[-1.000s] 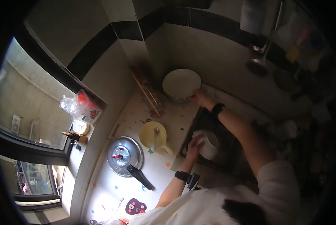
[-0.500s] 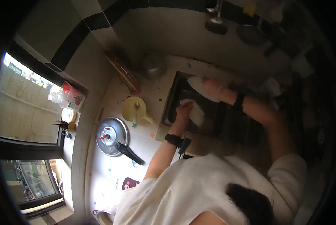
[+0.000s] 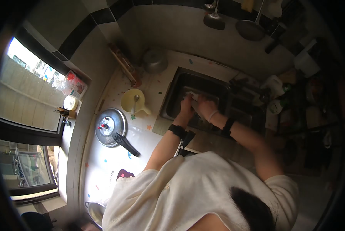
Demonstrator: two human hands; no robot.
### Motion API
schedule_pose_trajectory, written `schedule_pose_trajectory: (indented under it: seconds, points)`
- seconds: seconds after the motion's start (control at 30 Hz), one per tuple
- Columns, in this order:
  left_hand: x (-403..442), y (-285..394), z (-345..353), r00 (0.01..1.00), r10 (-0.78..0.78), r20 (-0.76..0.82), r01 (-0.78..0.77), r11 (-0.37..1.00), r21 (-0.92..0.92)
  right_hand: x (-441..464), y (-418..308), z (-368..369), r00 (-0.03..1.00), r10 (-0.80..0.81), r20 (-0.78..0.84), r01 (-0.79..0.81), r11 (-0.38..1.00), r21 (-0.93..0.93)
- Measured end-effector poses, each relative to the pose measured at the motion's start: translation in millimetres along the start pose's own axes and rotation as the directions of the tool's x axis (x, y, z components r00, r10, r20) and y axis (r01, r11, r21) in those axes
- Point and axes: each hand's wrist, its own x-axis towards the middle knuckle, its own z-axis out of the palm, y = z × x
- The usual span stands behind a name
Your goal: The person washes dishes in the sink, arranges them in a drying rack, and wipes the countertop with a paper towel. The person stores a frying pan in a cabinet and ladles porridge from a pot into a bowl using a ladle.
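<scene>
White and partly hidden, the dish (image 3: 196,106) was over the sink (image 3: 188,76), between the two hands. Half a second earlier the hands had been apart, the right one at a pale round piece near the sink's far side; now they were close together. The dish's visible edge slanted from upper left to lower right in the head view; which way its opening faced could not be told. The left hand (image 3: 186,106) gripped it with curled fingers, forearm reaching forward. The right hand (image 3: 207,108) bent inward against it, its exact grip unclear.
</scene>
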Motion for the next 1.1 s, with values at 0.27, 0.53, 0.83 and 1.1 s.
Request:
schedule_pose_trajectory:
  seconds: [0.27, 0.53, 0.83, 1.1]
  points:
    - [17, -50, 2, 0.998, -0.059, -0.037, 0.069, 0.760, 0.646, -7, -9, 20, 0.975, -0.213, 0.070, 0.196, 0.962, 0.190]
    - [4, -79, -14, 0.985, 0.090, -0.147, -0.019, 0.904, 0.428, 48, -60, -66, 0.911, -0.411, 0.006, 0.363, 0.810, 0.460]
    - [-38, -102, -22, 0.979, 0.035, -0.203, 0.030, 0.951, 0.308, 151, -249, -16, 0.801, -0.433, 0.413, 0.347, 0.899, 0.268]
    - [-55, -109, -31, 0.980, 0.002, -0.197, 0.048, 0.968, 0.247, 151, -273, 6, 0.887, -0.202, 0.416, 0.014, 0.910, 0.414]
